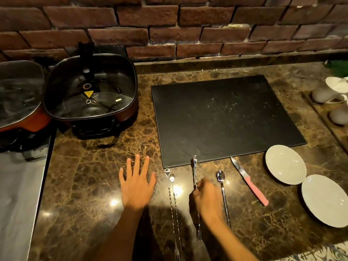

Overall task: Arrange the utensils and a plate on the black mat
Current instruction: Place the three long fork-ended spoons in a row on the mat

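Observation:
The black mat (224, 117) lies bare on the brown marble counter. In front of its near edge lie two long twisted bar spoons (172, 196) side by side, a plain spoon (223, 193) and a pink-handled knife (248, 180). My right hand (206, 199) is closed on a third long twisted spoon-fork (195, 170), whose tip overlaps the mat's near edge. My left hand (136, 182) rests flat with fingers spread on the counter, left of the spoons. Two white plates sit to the right: the nearer to the mat (285, 163) and another (324, 199) closer to me.
An electric pot (90, 91) with a glass lid stands at the back left, beside another lidded pan (18, 95). A brick wall (169, 25) backs the counter. White cups (337, 87) sit on a tray at the right edge. A steel surface (17, 194) borders the left.

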